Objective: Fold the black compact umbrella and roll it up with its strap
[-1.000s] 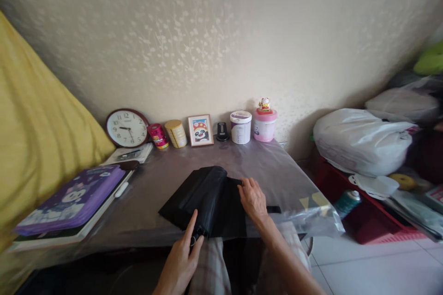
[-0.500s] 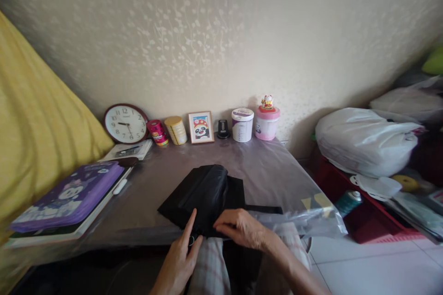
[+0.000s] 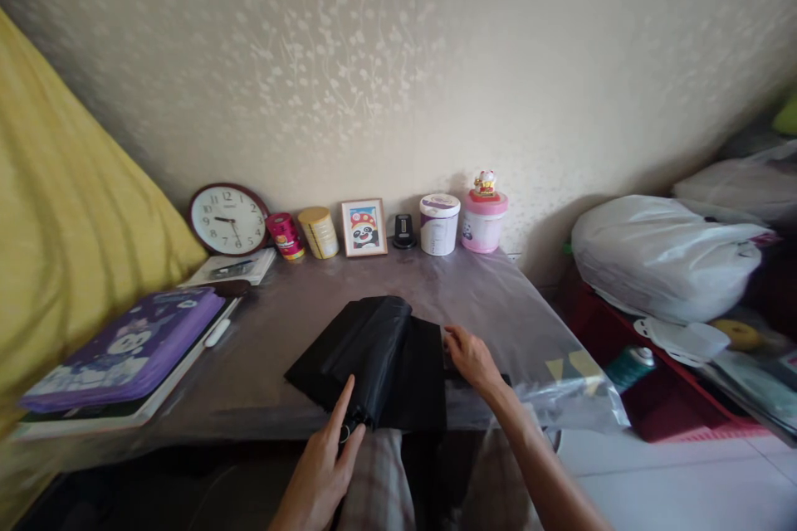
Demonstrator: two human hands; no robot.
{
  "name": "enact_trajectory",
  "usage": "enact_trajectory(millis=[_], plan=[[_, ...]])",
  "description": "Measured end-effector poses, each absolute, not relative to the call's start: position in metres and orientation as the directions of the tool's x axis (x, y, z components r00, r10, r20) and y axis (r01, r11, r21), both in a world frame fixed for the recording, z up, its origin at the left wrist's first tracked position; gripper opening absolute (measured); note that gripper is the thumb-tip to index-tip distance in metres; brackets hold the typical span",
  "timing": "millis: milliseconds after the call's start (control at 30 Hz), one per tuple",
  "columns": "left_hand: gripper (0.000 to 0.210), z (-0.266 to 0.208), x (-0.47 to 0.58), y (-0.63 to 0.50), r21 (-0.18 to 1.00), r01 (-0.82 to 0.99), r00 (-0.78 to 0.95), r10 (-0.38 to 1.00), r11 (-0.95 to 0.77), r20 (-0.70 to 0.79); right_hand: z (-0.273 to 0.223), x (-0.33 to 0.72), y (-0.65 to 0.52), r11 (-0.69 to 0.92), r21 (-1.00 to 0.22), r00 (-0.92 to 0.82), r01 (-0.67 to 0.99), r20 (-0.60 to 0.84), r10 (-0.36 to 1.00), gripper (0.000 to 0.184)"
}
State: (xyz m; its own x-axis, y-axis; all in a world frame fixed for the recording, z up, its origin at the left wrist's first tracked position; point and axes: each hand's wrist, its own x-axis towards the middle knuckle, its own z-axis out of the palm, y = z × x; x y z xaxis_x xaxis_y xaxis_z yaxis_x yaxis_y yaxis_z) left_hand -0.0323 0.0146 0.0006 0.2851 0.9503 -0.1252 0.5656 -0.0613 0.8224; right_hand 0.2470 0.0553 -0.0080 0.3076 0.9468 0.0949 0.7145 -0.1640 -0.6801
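Observation:
A black folding umbrella [image 3: 374,357] lies loosely folded at the table's front edge, its cloth bunched into a ridge with flat panels on both sides. My left hand [image 3: 324,456] holds its near end, forefinger stretched along the cloth and thumb beneath. A small ring shows between those fingers; the rest of the grip is hidden. At the right panel's outer edge, my right hand [image 3: 471,357] has its fingers curled and pinched at the cloth. A dark strap lies partly behind this hand.
A plastic cover lies over the table [image 3: 280,323]. Along the wall stand a clock [image 3: 227,220], cans, a framed panda picture [image 3: 364,228] and two tubs. Purple folder [image 3: 124,344] at left; red crate [image 3: 666,406] with bags on the right.
My right hand has moved right and up from beside the ridge to the panel's edge. The right panel now lies spread wider and flatter. My left hand stays in place.

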Motion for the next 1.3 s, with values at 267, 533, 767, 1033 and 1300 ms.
enact_trajectory(millis=[267, 533, 767, 1033, 1300], plan=[[0.064, 0.003, -0.031, 0.013, 0.831, 0.556, 0.299, 0.94, -0.033, -0.163, -0.013, 0.231, 0.055, -0.284, -0.918, 0.326, 0.276, -0.188, 0.926, 0.041], [0.063, 0.002, -0.031, 0.014, 0.818, 0.571, 0.302, 0.944, -0.066, -0.134, -0.021, 0.22, 0.065, -0.263, -0.853, 0.414, 0.451, -0.061, 0.908, 0.031], [0.061, 0.001, -0.032, 0.014, 0.797, 0.599, 0.288, 0.95, -0.082, -0.119, -0.009, 0.203, 0.066, -0.096, -0.995, 0.296, 0.041, -0.08, 0.952, 0.031], [0.058, 0.003, -0.032, 0.014, 0.774, 0.612, 0.338, 0.938, -0.161, -0.073, 0.015, 0.178, 0.089, 0.006, -0.995, 0.265, -0.098, -0.02, 0.964, 0.024], [0.06, -0.008, -0.033, 0.017, 0.735, 0.644, 0.373, 0.926, -0.212, -0.06, 0.006, 0.152, 0.115, -0.026, -0.999, 0.312, 0.04, -0.012, 0.95, 0.038]])
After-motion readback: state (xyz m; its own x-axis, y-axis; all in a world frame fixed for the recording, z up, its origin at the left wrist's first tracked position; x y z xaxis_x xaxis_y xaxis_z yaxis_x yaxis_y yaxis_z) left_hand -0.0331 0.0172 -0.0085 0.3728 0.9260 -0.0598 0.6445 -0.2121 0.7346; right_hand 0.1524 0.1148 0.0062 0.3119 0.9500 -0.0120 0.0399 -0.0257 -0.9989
